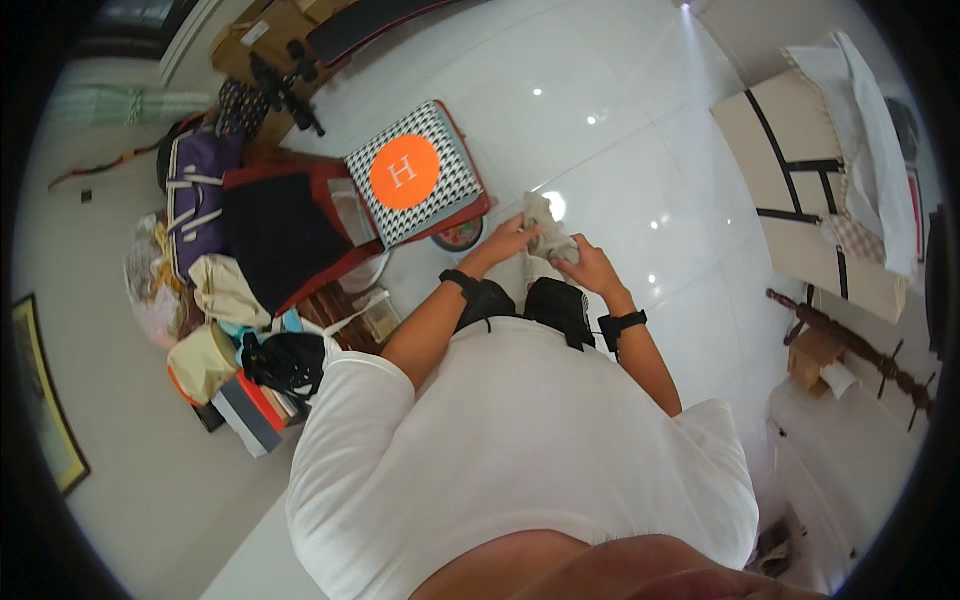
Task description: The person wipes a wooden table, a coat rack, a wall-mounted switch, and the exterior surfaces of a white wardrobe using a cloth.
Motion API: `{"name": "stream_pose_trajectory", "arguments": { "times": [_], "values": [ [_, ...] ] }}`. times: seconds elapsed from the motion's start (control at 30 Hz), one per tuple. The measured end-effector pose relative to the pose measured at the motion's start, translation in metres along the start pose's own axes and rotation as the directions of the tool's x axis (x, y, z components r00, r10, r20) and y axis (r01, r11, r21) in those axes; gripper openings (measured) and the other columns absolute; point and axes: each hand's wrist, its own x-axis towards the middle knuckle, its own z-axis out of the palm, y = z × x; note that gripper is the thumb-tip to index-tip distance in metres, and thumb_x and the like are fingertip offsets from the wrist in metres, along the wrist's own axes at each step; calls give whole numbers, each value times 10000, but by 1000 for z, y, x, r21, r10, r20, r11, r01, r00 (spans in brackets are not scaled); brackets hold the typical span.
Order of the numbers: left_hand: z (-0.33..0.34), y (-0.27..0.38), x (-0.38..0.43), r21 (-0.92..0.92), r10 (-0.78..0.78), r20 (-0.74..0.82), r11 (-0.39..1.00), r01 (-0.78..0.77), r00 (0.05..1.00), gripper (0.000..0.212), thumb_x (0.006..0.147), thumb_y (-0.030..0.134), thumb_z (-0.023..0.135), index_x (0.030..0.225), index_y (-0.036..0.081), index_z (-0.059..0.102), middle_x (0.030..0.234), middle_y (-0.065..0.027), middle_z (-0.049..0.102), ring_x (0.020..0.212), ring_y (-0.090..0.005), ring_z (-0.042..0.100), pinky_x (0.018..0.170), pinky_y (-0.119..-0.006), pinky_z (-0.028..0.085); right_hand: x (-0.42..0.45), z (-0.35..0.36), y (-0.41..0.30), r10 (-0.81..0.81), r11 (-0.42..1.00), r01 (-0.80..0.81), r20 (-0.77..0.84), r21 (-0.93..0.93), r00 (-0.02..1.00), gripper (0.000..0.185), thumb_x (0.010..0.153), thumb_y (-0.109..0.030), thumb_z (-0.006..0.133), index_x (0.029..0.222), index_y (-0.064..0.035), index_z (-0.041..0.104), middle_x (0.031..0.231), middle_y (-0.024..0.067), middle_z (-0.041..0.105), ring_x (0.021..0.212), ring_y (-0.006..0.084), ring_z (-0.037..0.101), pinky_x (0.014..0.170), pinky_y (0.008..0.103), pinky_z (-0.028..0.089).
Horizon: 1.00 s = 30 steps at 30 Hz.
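A crumpled grey-beige cloth [551,234] hangs between my two hands, just in front of my dark shorts. My left hand [508,241] grips its left side, with the fingertips partly hidden in the folds. On the opposite side, my right hand [592,268] pinches the lower right end between thumb and fingers. Glossy white floor tiles [622,172] lie beyond the cloth. To the left of my left hand stands a reddish wooden chair [480,206] with a houndstooth seat cushion [469,176] that has an orange circle.
Black fabric [281,225] drapes over the chair's back. Behind it are a purple bag [199,202], several other bags and some boxes [247,412]. A padded black bench [360,30] is at the top. At right are a covered piece of furniture [795,195] and a turned wooden stand [847,337].
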Motion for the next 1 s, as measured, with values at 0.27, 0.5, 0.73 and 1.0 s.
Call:
{"name": "stream_pose_trajectory", "arguments": {
  "times": [0.27, 0.5, 0.73, 1.0],
  "values": [
    [-22, 74, 44, 47, 16, 61, 999, -19, 998, 581, 919, 400, 653, 1340, 70, 426, 1124, -45, 622, 888, -161, 616, 770, -297, 502, -21, -96, 12, 61, 973, -30, -129, 229, 990, 473, 755, -307, 783, 1120, -42, 639, 859, 135, 686, 794, 252, 642, 747, 350, 505],
    [-22, 156, 85, 169, -215, 415, 973, 157, 884, 510, 943, 281, 626, 1362, 57, 441, 1140, -48, 582, 919, -133, 563, 694, -273, 506, 21, -140, 35, -91, 573, 218, -203, 790, 975, 358, 780, -164, 716, 1084, 24, 684, 1255, 118, 590, 1142, 222, 540, 991, 314, 416],
    [36, 222, 162, 288, -233, 599, 955, 65, 766, 419, 926, 126, 491, 1329, 31, 427, 1185, -67, 525, 1009, -188, 527, 836, -322, 461, 97, -243, -41, -181, 391, 52, 21, 919, 983, 585, 851, -241, 705, 1355, -12, 515, 1394, 122, 481, 1271, 192, 434, 1080, 318, 342],
    [79, 290, 255, 269, -146, 658, 962, -51, 738, 457, 1032, 357, 350, 1073, -5, 626, 1011, -134, 700, 953, -213, 670, 879, -328, 504, 136, -317, 10, 123, 679, -19, -88, 734, 988, 960, 876, -344, 670, 1517, 20, 56, 1417, 223, 430, 1282, 283, 442, 1055, 343, 391]
  ]
}}
